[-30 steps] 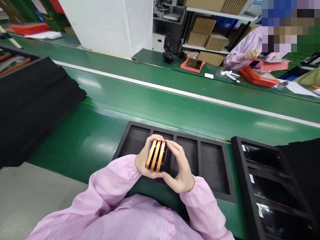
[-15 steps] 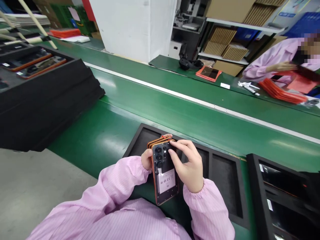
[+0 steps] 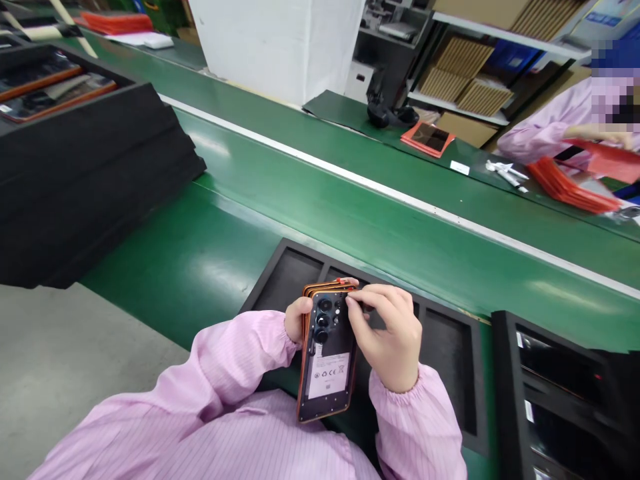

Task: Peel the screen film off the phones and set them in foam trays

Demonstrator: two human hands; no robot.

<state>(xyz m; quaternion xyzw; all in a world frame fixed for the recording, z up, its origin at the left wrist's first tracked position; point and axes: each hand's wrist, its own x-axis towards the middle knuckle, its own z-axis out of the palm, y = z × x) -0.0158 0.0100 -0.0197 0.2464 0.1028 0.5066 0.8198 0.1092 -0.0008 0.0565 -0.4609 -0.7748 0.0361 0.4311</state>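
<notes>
One long green bench (image 3: 165, 257) runs beneath the work, with a pile of black trays (image 3: 95, 167) on its left. In front of the person lies a divided tray (image 3: 450, 360); to the right, a loaded tray (image 3: 510, 387) carries phones. The stack of phones (image 3: 333, 343) is in the hands, partly over the divided tray. A second ago its orange edges faced up; it has since been turned, so the back of the uppermost one shows. That turn seems to bring the top corner within reach. The left hand (image 3: 299, 319) is closed around the stack's side, thumb at the edge. The right hand (image 3: 390, 327) has its thumb and forefinger at the upper right corner, nearer together than half a second ago; whether they pinch anything cannot be told. A white label (image 3: 327, 375) and round lenses (image 3: 326, 305) face upward.
</notes>
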